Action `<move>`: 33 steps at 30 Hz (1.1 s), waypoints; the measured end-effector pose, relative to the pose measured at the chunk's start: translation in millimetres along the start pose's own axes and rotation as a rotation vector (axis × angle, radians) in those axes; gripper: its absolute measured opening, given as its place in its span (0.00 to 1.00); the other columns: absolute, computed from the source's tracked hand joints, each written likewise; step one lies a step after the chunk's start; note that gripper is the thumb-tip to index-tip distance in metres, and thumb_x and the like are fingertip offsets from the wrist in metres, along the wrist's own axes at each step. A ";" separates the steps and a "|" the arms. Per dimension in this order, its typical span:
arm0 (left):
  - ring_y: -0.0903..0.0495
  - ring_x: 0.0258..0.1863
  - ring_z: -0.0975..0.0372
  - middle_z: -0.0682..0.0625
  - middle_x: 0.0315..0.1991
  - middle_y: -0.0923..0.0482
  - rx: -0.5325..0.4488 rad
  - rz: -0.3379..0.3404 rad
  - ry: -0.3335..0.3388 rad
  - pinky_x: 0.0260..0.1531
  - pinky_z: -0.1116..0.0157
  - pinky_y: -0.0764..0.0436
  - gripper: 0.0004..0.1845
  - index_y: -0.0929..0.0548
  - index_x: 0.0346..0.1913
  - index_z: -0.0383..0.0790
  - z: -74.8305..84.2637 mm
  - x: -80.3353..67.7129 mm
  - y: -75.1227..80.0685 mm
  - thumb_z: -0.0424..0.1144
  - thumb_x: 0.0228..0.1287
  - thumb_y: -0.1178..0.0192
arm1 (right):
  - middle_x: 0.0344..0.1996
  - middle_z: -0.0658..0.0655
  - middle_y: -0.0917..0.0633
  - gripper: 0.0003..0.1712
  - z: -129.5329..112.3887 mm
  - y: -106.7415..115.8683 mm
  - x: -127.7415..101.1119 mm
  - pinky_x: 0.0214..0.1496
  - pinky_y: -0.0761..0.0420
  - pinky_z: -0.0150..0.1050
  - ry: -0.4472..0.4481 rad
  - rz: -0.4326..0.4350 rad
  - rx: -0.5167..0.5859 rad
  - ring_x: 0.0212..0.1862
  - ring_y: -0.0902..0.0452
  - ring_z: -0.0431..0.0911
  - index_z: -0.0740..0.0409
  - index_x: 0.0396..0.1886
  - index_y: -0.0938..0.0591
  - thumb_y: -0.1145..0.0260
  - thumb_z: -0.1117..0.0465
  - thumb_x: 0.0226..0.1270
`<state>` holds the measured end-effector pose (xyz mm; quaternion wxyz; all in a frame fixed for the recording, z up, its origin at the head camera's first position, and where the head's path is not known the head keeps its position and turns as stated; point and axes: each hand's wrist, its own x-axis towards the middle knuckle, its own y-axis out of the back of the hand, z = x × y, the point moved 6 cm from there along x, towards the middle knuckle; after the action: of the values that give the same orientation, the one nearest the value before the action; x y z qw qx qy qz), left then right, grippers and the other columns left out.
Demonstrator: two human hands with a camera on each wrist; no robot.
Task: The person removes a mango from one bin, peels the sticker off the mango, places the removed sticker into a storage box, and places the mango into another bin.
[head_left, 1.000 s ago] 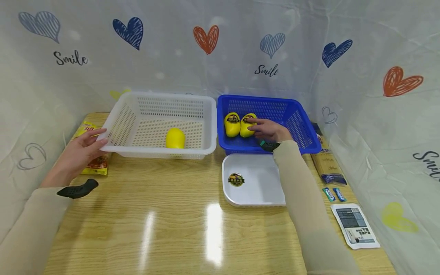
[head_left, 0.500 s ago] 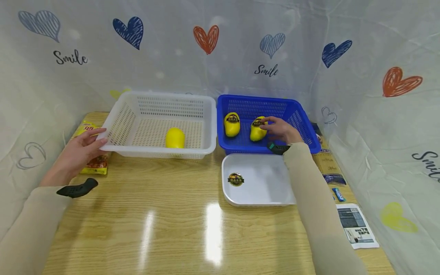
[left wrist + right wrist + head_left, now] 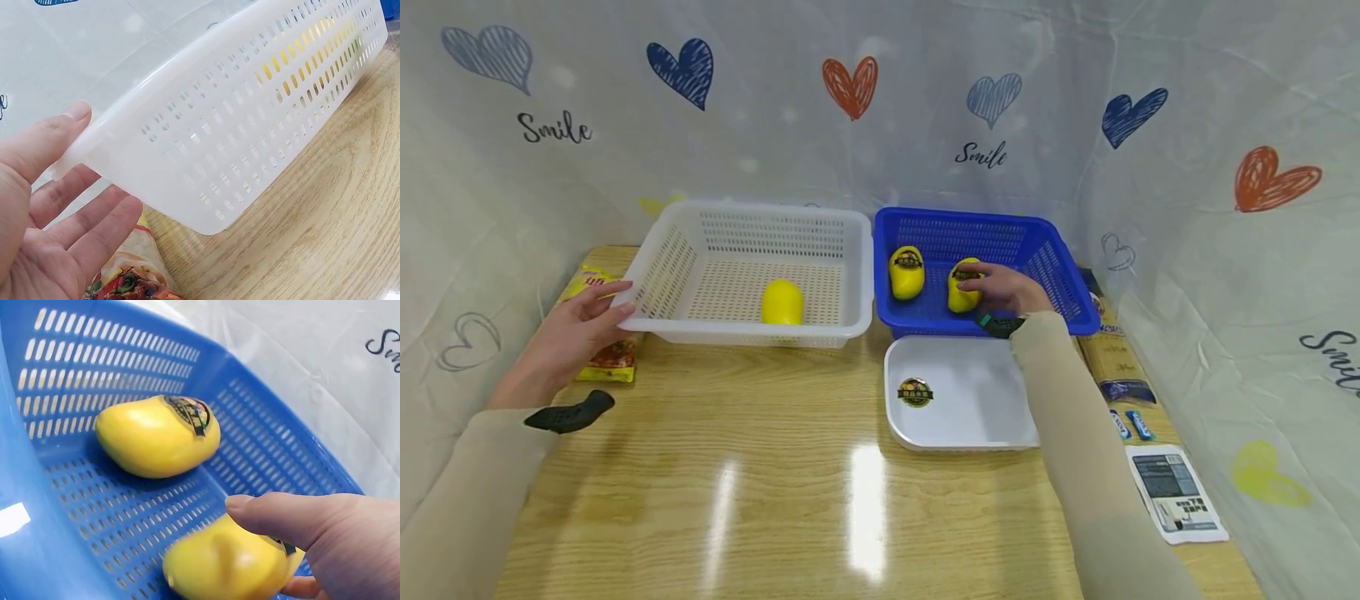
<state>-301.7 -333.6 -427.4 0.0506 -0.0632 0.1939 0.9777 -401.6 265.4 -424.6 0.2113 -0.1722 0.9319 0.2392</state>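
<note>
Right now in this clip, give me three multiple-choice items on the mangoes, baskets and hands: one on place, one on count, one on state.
1. Where is the mango that the right hand grips?
A. in the blue basket
B. on the white tray
C. in the white basket

2. How many mangoes lie in the white basket?
A. none
B. one
C. three

3. What is the left hand doing?
A. lifting a mango
B. lying flat on the table
C. holding the white basket's rim

Answers:
1 A: the gripped mango sits inside the blue basket, beside a second mango.
2 B: a single mango shows on its floor.
3 C: thumb on top of the rim, fingers under it.
</note>
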 end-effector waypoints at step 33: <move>0.21 0.44 0.76 0.46 0.66 0.39 -0.024 -0.009 -0.012 0.43 0.72 0.18 0.38 0.46 0.77 0.48 1.4 -1.6 -0.1 0.54 0.70 0.46 | 0.66 0.54 0.33 0.23 -50.4 -89.3 -161.6 0.54 0.23 0.47 0.506 0.029 -0.185 0.52 0.23 0.54 0.42 0.70 0.32 0.47 0.51 0.78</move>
<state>-300.3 -333.1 -426.0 0.0552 -0.0589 0.1816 0.9801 -242.0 201.0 -340.8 -0.0484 -0.2318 0.9316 0.2758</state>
